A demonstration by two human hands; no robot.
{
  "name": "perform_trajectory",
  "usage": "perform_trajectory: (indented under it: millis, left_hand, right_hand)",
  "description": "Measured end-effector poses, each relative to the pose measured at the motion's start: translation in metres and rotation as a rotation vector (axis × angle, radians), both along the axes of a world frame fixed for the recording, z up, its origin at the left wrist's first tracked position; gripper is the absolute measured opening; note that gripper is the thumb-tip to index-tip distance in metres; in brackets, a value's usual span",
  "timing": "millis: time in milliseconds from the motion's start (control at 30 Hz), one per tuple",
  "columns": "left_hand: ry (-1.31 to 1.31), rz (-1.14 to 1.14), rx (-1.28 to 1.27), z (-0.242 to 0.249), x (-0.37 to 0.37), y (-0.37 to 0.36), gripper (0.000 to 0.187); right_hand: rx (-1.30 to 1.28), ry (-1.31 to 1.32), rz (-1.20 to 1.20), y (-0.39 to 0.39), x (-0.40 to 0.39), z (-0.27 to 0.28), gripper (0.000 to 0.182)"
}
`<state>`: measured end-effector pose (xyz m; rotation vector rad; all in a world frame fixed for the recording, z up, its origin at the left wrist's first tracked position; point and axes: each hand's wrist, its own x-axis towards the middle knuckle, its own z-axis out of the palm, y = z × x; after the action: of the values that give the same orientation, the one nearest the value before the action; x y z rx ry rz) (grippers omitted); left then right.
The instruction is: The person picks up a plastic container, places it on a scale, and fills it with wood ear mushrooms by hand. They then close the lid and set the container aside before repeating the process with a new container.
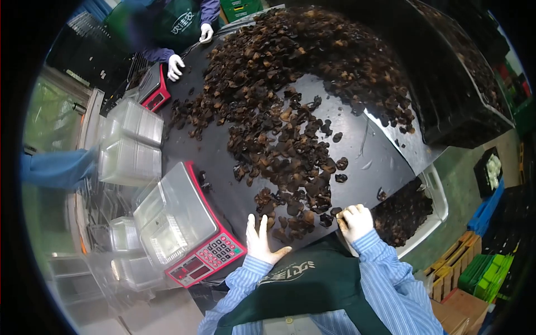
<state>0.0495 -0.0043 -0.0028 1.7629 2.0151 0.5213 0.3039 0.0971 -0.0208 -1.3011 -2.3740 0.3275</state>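
Dark brown wood ear mushrooms [290,167] lie in a loose heap on the dark table [357,151] in front of me. My left hand [260,241], in a white glove, is open with fingers apart, beside the near end of the heap and close to the red scale [215,223]. A clear plastic tray [167,237] rests on that scale. My right hand [355,223], also gloved, is closed at the table's near edge, beside a few mushrooms. Its fingers are curled, and whatever they hold is hidden. The glove tips look stained brown.
Stacks of clear containers [131,159] stand left of the table. A white tub [438,195] of dark pieces is below the right edge. A black crate [458,72] leans at the back right. Across the table, a co-worker's gloved hand [175,67] is near a second scale [153,92].
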Motion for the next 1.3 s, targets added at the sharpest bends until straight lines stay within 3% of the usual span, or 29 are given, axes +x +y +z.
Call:
perform_trajectory:
  millis: [100, 200, 267, 333, 400, 467, 533, 567, 700, 733, 800, 967, 1100, 1200, 1300]
  left_hand:
    - [0.02, 0.021, -0.011, 0.001, -0.002, 0.001, 0.107]
    - [0.049, 0.038, 0.007, -0.002, -0.005, 0.003, 0.11]
    - [0.108, 0.039, -0.021, -0.001, -0.004, 0.011, 0.112]
    - [0.126, 0.045, -0.004, -0.003, -0.007, 0.024, 0.115]
    - [0.161, 0.047, -0.013, -0.003, -0.01, 0.036, 0.119]
    - [0.217, 0.052, -0.054, -0.001, -0.014, 0.047, 0.124]
    - [0.208, 0.015, -0.082, 0.005, -0.017, 0.05, 0.118]
    - [0.223, -0.021, -0.08, 0.005, -0.018, 0.049, 0.115]
    - [0.215, -0.062, -0.05, -0.005, -0.021, 0.033, 0.084]
    - [0.235, -0.059, -0.036, -0.007, -0.02, 0.026, 0.079]
    - [0.194, -0.036, -0.046, -0.007, -0.017, 0.018, 0.073]
    - [0.104, 0.042, -0.055, -0.005, -0.012, 0.008, 0.08]
    - [0.036, 0.078, -0.047, -0.005, -0.009, 0.004, 0.084]
    - [0.041, 0.067, -0.06, -0.005, -0.007, 0.003, 0.086]
    - [0.096, 0.052, -0.071, -0.006, -0.004, 0.006, 0.086]
  right_hand:
    - [-0.123, -0.245, -0.03, 0.006, 0.028, 0.016, 0.011]
    - [-0.41, -0.787, -0.276, 0.013, 0.077, 0.029, 0.017]
    - [-0.381, -0.647, -0.262, 0.017, 0.078, 0.051, 0.034]
    - [-0.172, -0.325, -0.06, 0.017, 0.058, 0.053, 0.066]
    - [-0.2, -0.244, 0.077, 0.018, 0.026, 0.048, 0.089]
    - [-0.183, -0.18, 0.147, 0.016, -0.003, 0.034, 0.095]
    - [-0.16, -0.042, 0.183, 0.015, -0.027, 0.031, 0.097]
    - [-0.145, 0.005, 0.198, 0.015, -0.038, 0.037, 0.095]
    - [0.109, 0.317, 0.319, 0.027, -0.085, 0.03, 0.026]
    - [0.17, 0.314, 0.315, 0.027, -0.097, 0.023, 0.021]
    - [0.139, 0.195, 0.391, 0.031, -0.117, 0.015, 0.018]
    - [0.069, -0.147, 0.473, 0.035, -0.146, 0.005, 0.015]
    - [0.002, -0.099, 0.493, 0.037, -0.145, 0.011, 0.014]
    - [0.102, 0.045, 0.421, 0.033, -0.145, 0.004, 0.014]
    - [0.037, -0.084, 0.494, 0.032, -0.147, 0.007, 0.016]
